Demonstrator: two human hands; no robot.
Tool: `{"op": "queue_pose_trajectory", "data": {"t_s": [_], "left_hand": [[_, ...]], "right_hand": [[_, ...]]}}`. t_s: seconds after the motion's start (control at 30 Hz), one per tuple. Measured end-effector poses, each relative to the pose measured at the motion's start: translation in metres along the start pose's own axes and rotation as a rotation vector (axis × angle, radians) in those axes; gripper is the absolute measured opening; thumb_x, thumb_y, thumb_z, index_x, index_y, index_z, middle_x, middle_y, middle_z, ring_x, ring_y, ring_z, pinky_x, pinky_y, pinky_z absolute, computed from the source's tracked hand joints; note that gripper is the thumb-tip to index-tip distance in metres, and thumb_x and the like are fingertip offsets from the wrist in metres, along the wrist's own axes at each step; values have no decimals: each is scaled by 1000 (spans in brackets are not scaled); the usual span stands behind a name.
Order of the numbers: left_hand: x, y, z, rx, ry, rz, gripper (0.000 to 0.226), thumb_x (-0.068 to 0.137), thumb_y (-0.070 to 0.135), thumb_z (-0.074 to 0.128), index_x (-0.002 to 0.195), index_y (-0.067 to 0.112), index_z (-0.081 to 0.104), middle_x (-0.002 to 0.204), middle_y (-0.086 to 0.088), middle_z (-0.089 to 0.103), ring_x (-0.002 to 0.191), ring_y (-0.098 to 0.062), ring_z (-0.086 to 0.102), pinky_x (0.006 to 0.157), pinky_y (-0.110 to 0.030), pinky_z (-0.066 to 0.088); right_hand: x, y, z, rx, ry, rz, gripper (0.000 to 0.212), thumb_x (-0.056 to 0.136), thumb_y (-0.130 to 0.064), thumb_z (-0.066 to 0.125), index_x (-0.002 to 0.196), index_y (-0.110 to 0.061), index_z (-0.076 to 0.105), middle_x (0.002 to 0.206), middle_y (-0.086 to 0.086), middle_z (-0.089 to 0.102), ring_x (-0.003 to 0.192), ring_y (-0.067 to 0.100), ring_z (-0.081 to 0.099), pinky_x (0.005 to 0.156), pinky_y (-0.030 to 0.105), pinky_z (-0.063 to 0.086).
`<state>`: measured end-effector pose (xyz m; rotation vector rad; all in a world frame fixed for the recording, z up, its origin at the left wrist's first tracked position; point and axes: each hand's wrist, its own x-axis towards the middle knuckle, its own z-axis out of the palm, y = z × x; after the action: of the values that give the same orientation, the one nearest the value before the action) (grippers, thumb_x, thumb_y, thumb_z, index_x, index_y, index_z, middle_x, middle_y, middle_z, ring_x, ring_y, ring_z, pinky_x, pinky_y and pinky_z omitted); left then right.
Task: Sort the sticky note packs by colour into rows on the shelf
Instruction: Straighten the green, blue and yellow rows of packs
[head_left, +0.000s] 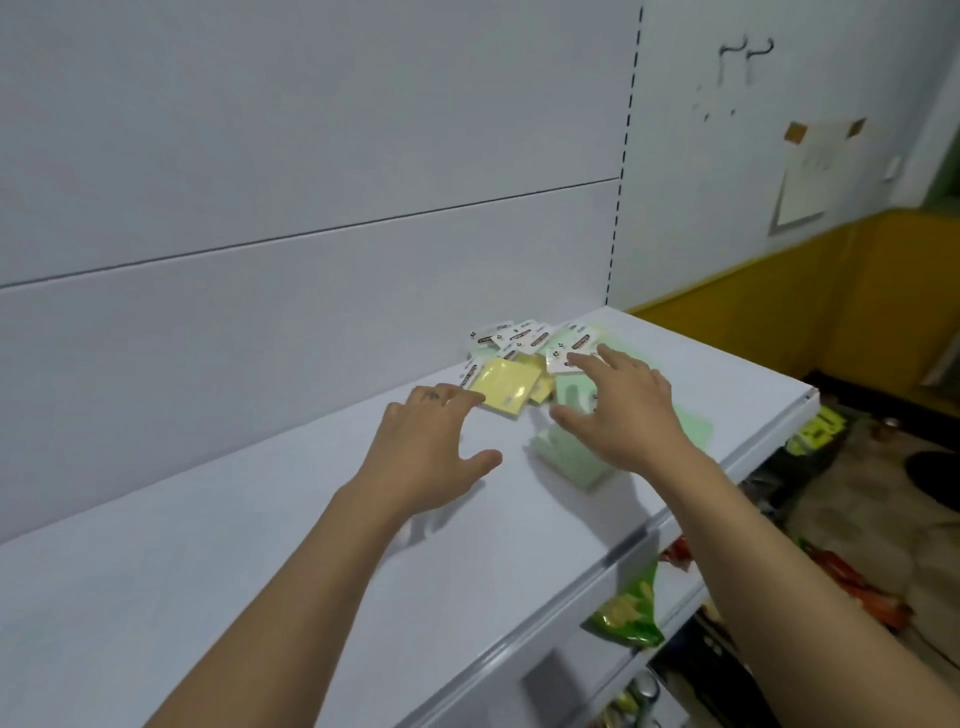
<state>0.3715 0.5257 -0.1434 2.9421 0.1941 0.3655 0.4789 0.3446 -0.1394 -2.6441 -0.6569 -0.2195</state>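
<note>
2 bare forearms come in from the bottom edge and reach across a white shelf, smooth and slightly glossy, with a pale metal rail along its front lip. The left hand is spread flat and low over the shelf, thumb out to the side, its fingertips at the near corner of a yellow pack. The right hand is also spread with straight fingers, held over a green pack that lies under its wrist. Whether the palm touches that pack cannot be told. It grips nothing.

The sticky note packs lie in a loose, overlapping heap at the far right of the shelf, close against the back panel. They are yellow and pale green, with white printed header cards fanned along the rear.

The back panel is white with 1 horizontal seam, and ends at a slotted upright. Beyond it is a white wall with 2 hooks, a taped sheet of paper and a yellow band along its lower part. Below the shelf, a green snack bag and red packets show.
</note>
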Motion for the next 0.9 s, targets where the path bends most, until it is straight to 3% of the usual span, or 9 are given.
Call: {"op": "queue_pose_trajectory", "data": {"t_s": [0.23,0.47,0.57,0.67,0.73,0.83,0.9], "left_hand": [[24,56,41,8,-82,-192,64,87,64,43,138,25,36,130,-1,56,119,-23,51,95,-39,38],[34,80,61,-82,-75,-313,74,80,72,46,139,28,39,135,-1,49,122,-22,44,95,-40,41],[36,86,60,-144,-85,-370,65,79,67,55,129,26,47,127,2,52,115,-19,48,89,-37,45],[43,94,51,-212,-138,-407,49,77,60,63,108,24,52,98,10,56,88,-13,53,76,-32,47],[48,96,45,-259,-190,-409,43,77,54,69,97,22,49,83,12,51,78,-10,52,76,-31,46],[54,94,42,-329,-211,-401,45,73,46,75,99,17,53,92,5,58,86,-15,56,74,-30,46],[55,91,40,-481,-173,-410,41,73,36,77,99,15,54,91,0,64,77,-18,61,66,-31,50]], "right_hand": [[4,69,-17,-11,-118,131,76,83,-54,61,148,-32,28,154,4,30,138,27,30,108,46,28],[-1,100,-19,-66,-232,168,88,74,-62,64,147,-29,27,140,3,47,125,27,46,97,42,41],[-2,103,-20,-29,-222,155,88,73,-60,67,146,-28,29,136,0,52,120,24,49,87,37,46],[1,105,-23,-26,-210,147,86,71,-60,70,141,-26,35,133,0,53,118,23,48,84,37,46],[1,108,-22,-18,-202,149,91,67,-61,72,141,-25,34,132,2,50,121,23,44,87,37,45],[0,114,-20,17,-190,174,101,62,-62,75,144,-22,31,134,4,43,126,23,36,93,38,43],[1,118,-21,36,-172,176,99,62,-60,78,142,-20,34,132,5,40,126,23,33,93,37,42]]}}
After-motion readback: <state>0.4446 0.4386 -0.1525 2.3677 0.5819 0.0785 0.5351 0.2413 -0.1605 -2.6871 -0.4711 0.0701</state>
